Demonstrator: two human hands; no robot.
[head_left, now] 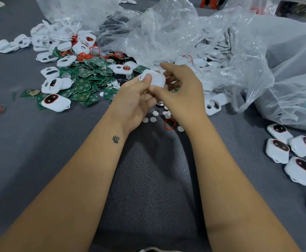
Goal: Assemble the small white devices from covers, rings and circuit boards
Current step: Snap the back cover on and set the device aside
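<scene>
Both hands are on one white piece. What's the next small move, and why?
Probably press the white cover shut: the left hand and right hand both pinch it, so it looks mid-assembly. Then likely set it with the finished devices.

Both bare forearms reach forward from the bottom edge and converge at the middle, wrists close together. The left hand (pixel 135 99) lies palm up, fingers curled, its thumb pressed on the near end of a small white rounded plastic cover (pixel 155 79). The right hand (pixel 181 93) shows its back (knuckles uppermost), its 4 fingers curled round the cover's far side, thumb beneath. A small dark mark sits on the left inner wrist.
</scene>
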